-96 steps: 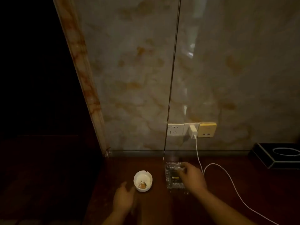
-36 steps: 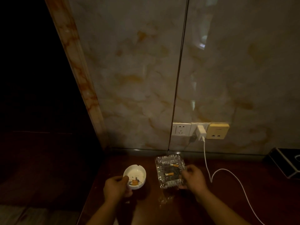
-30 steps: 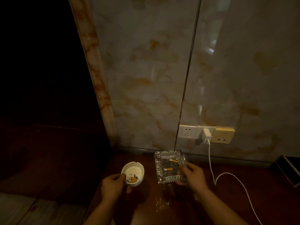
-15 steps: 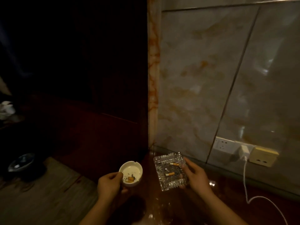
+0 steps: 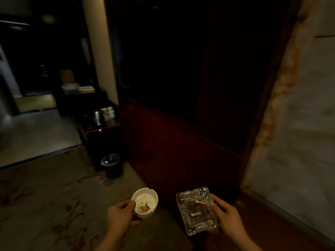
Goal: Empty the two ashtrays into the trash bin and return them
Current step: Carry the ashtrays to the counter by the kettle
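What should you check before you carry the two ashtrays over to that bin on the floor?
1. Left hand grips the white ashtray by its rim: ok.
2. Right hand holds the glass ashtray by its side: ok.
3. Both ashtrays level, cigarette butts inside: ok.
4. Trash bin in sight, ahead on the left beside the dark cabinet: ok.
5. Room left in the bin: cannot tell, too dim.
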